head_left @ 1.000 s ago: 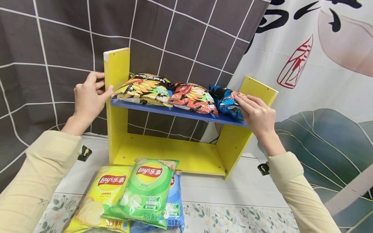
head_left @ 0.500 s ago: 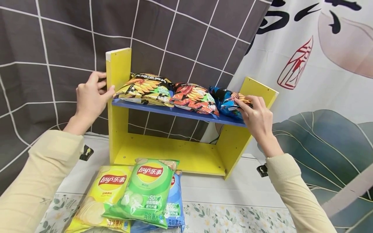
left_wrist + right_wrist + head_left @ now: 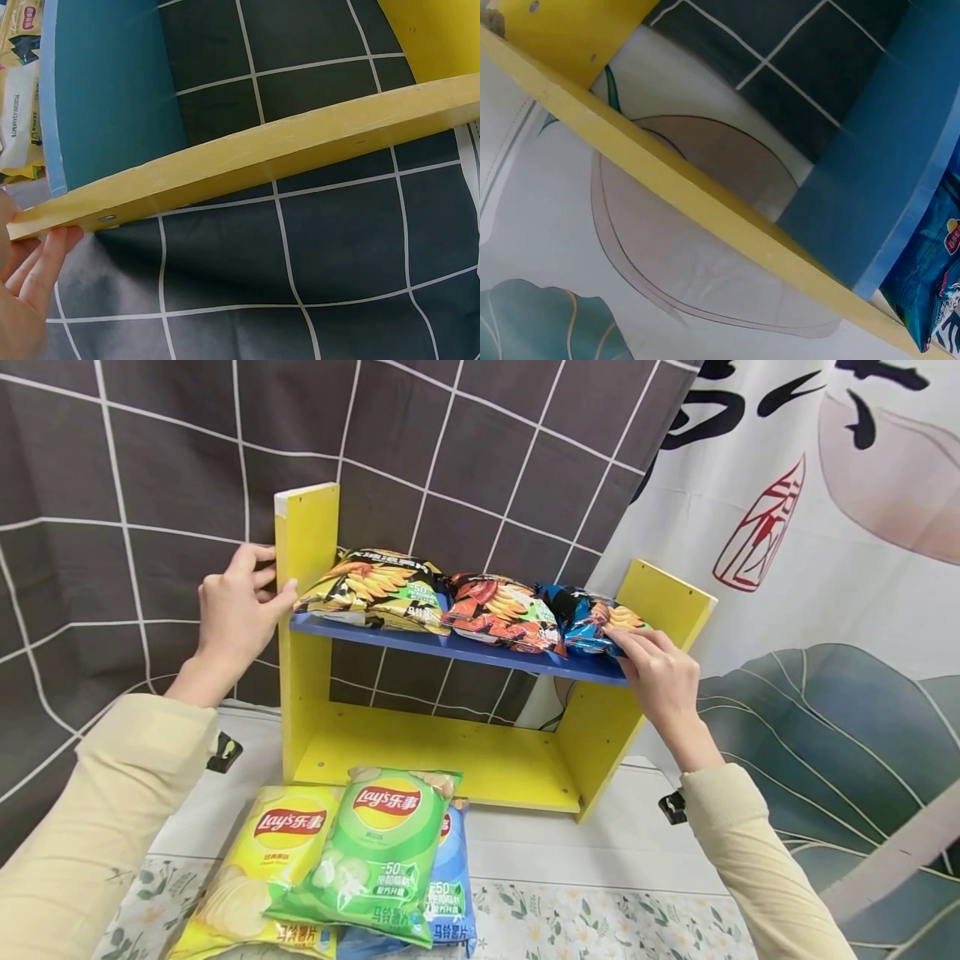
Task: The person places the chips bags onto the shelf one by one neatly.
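Right hand [image 3: 662, 678] lower, touching blue bag [image 3: 581, 617] by shelf edge [image 3: 435, 645], room beneath

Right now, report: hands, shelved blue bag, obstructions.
Left hand grips yellow left panel. Right hand touches blue bag, right end of upper shelf. Red bag alongside; nothing visibly blocking.

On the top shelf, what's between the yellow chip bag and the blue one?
A red chip bag lies between the yellow bag and the blue bag; the head view shows it.
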A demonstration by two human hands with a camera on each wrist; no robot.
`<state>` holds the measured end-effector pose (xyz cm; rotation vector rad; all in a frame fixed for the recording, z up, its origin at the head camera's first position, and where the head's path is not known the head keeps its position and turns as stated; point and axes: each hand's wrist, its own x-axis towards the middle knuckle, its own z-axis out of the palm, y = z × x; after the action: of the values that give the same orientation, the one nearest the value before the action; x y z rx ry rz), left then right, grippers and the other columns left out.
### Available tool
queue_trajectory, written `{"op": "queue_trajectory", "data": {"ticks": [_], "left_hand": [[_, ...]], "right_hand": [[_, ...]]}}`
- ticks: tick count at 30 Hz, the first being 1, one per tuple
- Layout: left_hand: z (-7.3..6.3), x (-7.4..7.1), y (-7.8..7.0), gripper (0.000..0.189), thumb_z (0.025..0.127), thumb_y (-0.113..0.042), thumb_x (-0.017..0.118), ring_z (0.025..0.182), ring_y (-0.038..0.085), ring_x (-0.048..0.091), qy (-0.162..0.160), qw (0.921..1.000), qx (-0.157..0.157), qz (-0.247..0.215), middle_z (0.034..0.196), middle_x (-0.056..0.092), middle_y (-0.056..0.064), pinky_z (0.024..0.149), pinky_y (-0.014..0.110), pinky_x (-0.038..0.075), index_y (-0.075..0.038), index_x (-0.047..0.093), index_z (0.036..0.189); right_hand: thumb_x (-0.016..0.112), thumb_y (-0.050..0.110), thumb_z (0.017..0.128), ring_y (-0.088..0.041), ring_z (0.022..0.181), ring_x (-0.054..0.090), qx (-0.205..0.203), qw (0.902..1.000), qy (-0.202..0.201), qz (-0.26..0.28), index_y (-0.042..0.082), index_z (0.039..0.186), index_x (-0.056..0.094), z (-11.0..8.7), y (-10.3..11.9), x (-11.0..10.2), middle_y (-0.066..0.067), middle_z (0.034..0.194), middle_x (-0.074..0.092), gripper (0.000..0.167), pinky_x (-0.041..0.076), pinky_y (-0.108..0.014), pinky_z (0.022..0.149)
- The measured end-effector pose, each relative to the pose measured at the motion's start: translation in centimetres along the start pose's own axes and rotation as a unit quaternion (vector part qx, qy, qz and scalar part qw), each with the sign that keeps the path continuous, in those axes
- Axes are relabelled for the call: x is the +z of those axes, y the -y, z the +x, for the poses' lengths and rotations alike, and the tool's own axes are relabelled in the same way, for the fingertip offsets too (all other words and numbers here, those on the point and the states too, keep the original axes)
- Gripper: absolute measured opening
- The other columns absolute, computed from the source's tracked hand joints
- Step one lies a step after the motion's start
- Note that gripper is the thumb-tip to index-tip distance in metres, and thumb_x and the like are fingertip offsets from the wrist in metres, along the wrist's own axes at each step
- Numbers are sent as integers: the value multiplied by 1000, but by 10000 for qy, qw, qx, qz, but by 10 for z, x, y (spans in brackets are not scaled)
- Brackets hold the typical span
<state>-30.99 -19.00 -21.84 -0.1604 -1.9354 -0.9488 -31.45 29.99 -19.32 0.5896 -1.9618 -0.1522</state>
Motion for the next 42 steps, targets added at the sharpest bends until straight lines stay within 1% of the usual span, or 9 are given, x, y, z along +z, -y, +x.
{"op": "queue_trajectory", "data": {"ticks": [6, 14, 22, 26, 29, 32, 34, 37, 42], "left_hand": [[0, 2, 1, 37, 88, -14, 64, 95, 37, 69, 16, 10000, 13, 70, 118, 64, 21, 83, 48, 52, 0, 56, 122], [1, 2, 2, 38, 88, -14, 64, 94, 39, 69, -34, 10000, 57, 36, 117, 64, 22, 82, 47, 52, -1, 57, 122], [1, 1, 1, 38, 88, -14, 63, 96, 38, 69, 52, 10000, 1, 23, 119, 63, 23, 82, 49, 52, 1, 56, 123], [0, 0, 1, 38, 88, -14, 64, 97, 39, 68, 66, 10000, -31, -2, 119, 63, 23, 83, 49, 53, 0, 56, 123], [0, 0, 2, 37, 88, -14, 63, 97, 38, 68, 74, 10000, -59, 30, 118, 64, 22, 83, 48, 53, 0, 56, 122], [-1, 0, 3, 37, 88, -13, 63, 96, 38, 69, 68, 10000, -57, 38, 118, 64, 23, 83, 49, 53, 0, 57, 122], [-1, 1, 3, 37, 88, -13, 63, 96, 38, 69, 69, 10000, -42, 24, 118, 64, 23, 83, 49, 53, 0, 57, 121], [0, 0, 2, 37, 88, -13, 64, 97, 37, 69, 70, 10000, -32, 27, 118, 64, 22, 83, 48, 53, 0, 57, 121], [0, 0, 1, 37, 88, -13, 64, 97, 37, 69, 64, 10000, -46, -13, 119, 64, 22, 83, 47, 53, 0, 57, 121]], "right_hand": [[72, 4, 82, -32, 102, 65, -83, 9999, 68, 32, 18, 124, 65, -4, 0, 3, -11, 108, 73, 45, 53, -40, 55], [72, 4, 82, -32, 109, 63, -225, 9995, 207, -58, 20, 132, 59, -12, 2, 7, -11, 111, 72, 54, 53, -39, 53], [71, 11, 84, -32, 114, 61, -155, 9991, 385, -79, 15, 135, 56, -14, 10, 7, -10, 124, 66, 53, 58, -47, 64], [70, 12, 82, -32, 116, 59, -86, 9991, 399, -101, 12, 133, 57, -13, 15, 5, -10, 128, 64, 53, 57, -50, 67], [70, 15, 81, -33, 121, 55, 98, 9992, 359, -123, 11, 132, 58, -13, 21, 5, -10, 129, 64, 53, 56, -52, 79], [67, 18, 81, -35, 129, 48, 278, 9988, 365, -178, 8, 133, 57, -14, 29, 5, -13, 131, 62, 53, 45, -55, 101], [65, 20, 82, -36, 132, 44, 334, 9986, 338, -223, 6, 133, 56, -15, 35, 4, -15, 133, 60, 53, 34, -57, 110], [63, 21, 83, -35, 135, 41, 374, 9987, 162, -297, 6, 131, 57, -15, 43, 2, -15, 134, 59, 51, 24, -59, 114], [61, 22, 84, -32, 137, 39, 525, 9977, -364, -232, 7, 125, 62, -14, 56, -3, -13, 130, 63, 43, 13, -62, 116]]}}
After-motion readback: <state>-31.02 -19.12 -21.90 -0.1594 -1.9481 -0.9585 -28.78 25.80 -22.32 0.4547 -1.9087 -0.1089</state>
